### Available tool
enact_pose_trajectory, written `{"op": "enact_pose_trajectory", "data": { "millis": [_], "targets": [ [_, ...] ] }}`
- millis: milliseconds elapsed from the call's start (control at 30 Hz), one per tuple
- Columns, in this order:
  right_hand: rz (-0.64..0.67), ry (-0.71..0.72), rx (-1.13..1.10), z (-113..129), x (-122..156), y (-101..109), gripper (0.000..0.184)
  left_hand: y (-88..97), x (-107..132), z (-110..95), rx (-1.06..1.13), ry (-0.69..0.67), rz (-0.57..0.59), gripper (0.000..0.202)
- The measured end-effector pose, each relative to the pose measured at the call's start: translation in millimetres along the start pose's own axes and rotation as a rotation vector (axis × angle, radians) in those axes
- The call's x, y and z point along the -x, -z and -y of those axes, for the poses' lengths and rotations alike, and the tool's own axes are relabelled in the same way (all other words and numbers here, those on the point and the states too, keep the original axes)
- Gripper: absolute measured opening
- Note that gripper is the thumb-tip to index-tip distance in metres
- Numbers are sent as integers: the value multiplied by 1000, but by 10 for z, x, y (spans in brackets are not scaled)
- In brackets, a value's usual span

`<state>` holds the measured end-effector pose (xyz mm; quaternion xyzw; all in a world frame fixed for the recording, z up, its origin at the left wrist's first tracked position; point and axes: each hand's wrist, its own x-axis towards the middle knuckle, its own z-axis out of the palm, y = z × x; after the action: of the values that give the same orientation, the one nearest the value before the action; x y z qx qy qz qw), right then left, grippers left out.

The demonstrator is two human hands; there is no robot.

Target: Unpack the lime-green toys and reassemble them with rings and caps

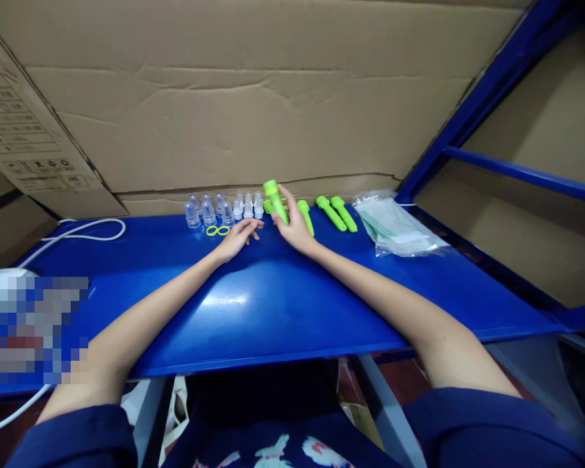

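Note:
My right hand (295, 229) is closed around a bright green flashlight-shaped handle (272, 190), its wide head tilted up and to the left. A yellow band circles that head. My left hand (238, 240) rests low over the blue table, fingers loosely stretched and apart, with nothing visible in them. Just left of its fingers lie two yellow rings (211, 231), side by side. Behind them stand several clear plastic domes (207, 214) and several smaller whitish pointed caps (248, 207). Another green handle (305, 213) is partly hidden behind my right hand.
Two green handles (335, 216) lie to the right, beside a clear plastic bag (400, 224) with pale green contents. Cardboard (273, 117) walls the table's (292, 312) back. At left are a white cable (97, 237) and a blurred-out area (34, 331). A blue frame (517, 172) rises at right.

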<state>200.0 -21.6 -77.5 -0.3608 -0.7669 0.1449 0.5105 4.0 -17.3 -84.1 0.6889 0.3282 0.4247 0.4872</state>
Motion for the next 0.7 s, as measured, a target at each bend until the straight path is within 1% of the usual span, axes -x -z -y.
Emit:
{"op": "enact_pose_trajectory", "data": {
  "millis": [33,67,133,233,333,433,500,600,700],
  "targets": [
    [-100,17,56,3,-42,84,54,-2,-1,6,0,6,-2,27],
    [-164,28,105,-8,-81,174,58,-3,-1,11,-1,11,-1,27],
    [-241,6,198,-88,-138,355,66,-3,-2,20,-3,19,3,26],
    [-254,-41,345,-335,-152,579,68,-3,0,28,-13,28,0,26],
    [-238,-156,410,-629,-98,703,67,-7,2,30,-27,35,8,27],
    [-201,-251,427,-831,-38,736,64,-11,-3,32,-32,44,6,27],
    [-183,-299,437,-884,-17,722,64,-13,-9,38,-35,48,6,28],
    [-150,-365,467,-863,-2,663,63,-14,-17,53,-43,54,16,29],
    [-95,-410,496,-779,10,590,61,-12,-21,67,-66,57,25,30]
  ]
}}
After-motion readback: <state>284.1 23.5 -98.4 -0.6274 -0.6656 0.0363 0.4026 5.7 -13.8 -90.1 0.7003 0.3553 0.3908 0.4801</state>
